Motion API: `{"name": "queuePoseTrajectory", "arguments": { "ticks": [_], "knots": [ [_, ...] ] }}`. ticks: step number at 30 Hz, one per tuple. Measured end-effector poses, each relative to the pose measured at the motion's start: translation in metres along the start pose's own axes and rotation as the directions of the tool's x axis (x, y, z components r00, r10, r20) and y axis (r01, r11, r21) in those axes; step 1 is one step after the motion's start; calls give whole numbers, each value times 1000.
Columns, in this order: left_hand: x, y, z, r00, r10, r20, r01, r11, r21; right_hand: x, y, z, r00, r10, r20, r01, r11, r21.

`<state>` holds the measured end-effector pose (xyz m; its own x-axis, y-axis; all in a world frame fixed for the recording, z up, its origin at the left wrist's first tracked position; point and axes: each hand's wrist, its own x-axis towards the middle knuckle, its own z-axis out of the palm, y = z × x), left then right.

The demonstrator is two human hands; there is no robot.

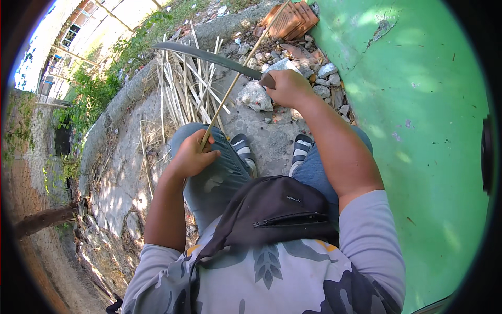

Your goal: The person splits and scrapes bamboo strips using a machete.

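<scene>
In my right hand [289, 88] is the dark handle of a machete [212, 56], its long curved blade pointing left and slightly up. My left hand [194, 153], near my left knee, is closed round the lower end of a thin bamboo stick [236, 78]. The stick slants up and away to the right, beyond the top of the picture. Blade and stick cross in view a little left of the machete's handle; whether they touch I cannot tell. Beyond my left knee lies a loose pile of pale split strips [184, 86] on the ground.
Rocks and rubble [256, 96] lie ahead of my sandalled feet, with orange hollow bricks [291, 21] behind them. A green painted surface [418, 131] spans the right side. On the left a low curved concrete edge [99, 138] runs beside green plants [97, 94]. A black bag [277, 209] rests across my lap.
</scene>
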<state>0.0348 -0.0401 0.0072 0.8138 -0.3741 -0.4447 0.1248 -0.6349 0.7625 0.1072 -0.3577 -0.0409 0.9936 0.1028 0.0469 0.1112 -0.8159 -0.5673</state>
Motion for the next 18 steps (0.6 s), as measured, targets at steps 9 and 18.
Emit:
{"name": "queuePoseTrajectory", "arguments": {
  "ticks": [9, 18],
  "knots": [
    [1, -5, 2, 1000, 24, 20, -24, 1000, -11, 4, 18, -10, 1000, -8, -12, 7, 999, -37],
    [-7, 8, 0, 1000, -30, -7, 31, 999, 27, -6, -4, -6, 980, -188, 62, 192, 979, -71]
  ]
}}
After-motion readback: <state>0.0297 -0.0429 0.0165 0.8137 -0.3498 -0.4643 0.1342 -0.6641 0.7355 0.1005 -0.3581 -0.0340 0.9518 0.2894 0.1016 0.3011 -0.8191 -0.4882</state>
